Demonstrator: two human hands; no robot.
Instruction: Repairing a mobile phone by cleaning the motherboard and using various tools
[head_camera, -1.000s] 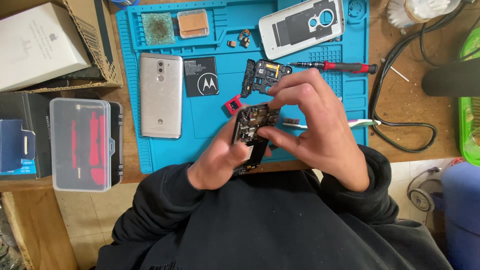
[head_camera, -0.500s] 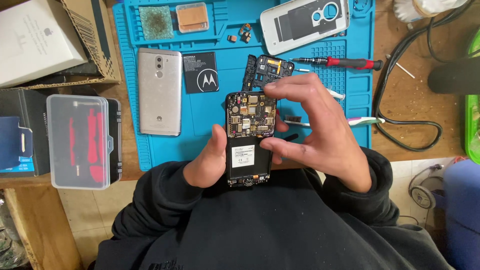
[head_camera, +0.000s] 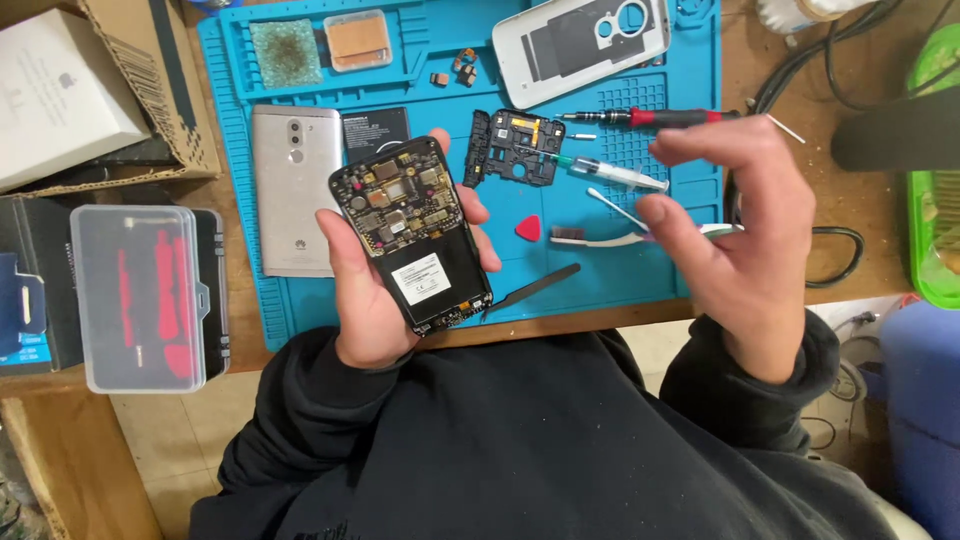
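Right hand (head_camera: 745, 230) off opened phone (head_camera: 410, 235) (syringe (head_camera: 615, 173) near)

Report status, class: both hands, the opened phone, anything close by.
Left hand grips opened phone, circuit board up. Right hand open, empty, above syringe and toothbrush. Nothing between them.

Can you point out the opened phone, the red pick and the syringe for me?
opened phone (head_camera: 408, 233): head view, on its exposed circuit board, held in the left hand.
red pick (head_camera: 528, 228): head view, middle of it.
syringe (head_camera: 612, 173): head view, on its clear barrel.
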